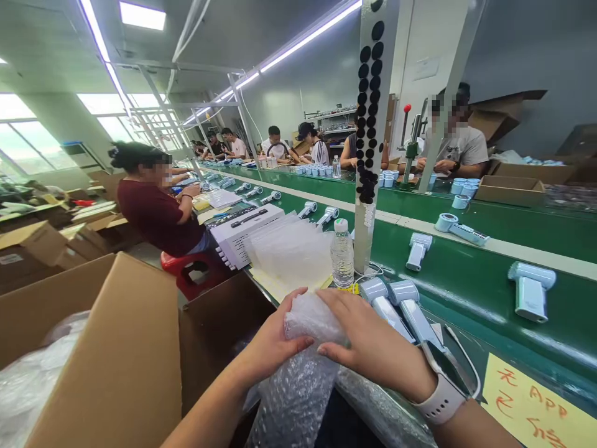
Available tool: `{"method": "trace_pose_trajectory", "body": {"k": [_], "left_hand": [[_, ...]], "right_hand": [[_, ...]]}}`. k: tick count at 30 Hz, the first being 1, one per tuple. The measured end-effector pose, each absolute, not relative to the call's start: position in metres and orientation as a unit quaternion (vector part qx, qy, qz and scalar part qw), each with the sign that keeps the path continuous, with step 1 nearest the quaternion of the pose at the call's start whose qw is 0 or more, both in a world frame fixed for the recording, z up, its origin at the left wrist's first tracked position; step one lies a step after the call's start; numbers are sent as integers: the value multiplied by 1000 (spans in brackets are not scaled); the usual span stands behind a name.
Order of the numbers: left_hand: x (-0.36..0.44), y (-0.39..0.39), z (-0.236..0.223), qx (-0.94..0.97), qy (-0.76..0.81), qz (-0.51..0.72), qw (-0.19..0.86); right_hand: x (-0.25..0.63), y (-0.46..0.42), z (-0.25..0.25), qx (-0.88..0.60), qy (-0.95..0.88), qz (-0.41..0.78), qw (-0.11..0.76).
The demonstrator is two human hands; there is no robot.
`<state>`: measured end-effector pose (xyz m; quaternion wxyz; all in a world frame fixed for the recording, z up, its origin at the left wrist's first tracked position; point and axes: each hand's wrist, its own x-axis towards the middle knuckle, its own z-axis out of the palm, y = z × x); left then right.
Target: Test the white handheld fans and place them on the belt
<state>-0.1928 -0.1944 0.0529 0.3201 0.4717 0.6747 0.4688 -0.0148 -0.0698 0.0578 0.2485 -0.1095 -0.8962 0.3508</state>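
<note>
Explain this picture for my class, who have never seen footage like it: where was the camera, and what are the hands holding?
This single picture comes from a camera worn on a person's head, looking forward and down. The left hand and the right hand, with a smartwatch on its wrist, hold a bundle of bubble wrap. Beside them, a green conveyor belt carries pale blue handheld devices. A water bottle and clear plastic bags are just ahead, and an open cardboard box is on the left. A co-worker in a maroon shirt sits further along.
</note>
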Motion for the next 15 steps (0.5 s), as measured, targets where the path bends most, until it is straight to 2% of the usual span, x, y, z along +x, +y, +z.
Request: {"method": "trace_pose_trajectory", "body": {"k": [3, 5, 9, 15], "left_hand": [[-220, -165, 63, 425, 656, 540, 313], [-245, -140, 70, 365, 609, 596, 374], [-286, -95, 81, 363, 578, 591, 430], [-301, -59, 80, 394, 587, 527, 472]], "right_hand": [[-2, -64, 60, -143, -876, 360, 287], [12, -64, 54, -166, -866, 371, 291], [50, -68, 23, -234, -853, 377, 274], [103, -64, -13, -387, -780, 407, 276]]}}
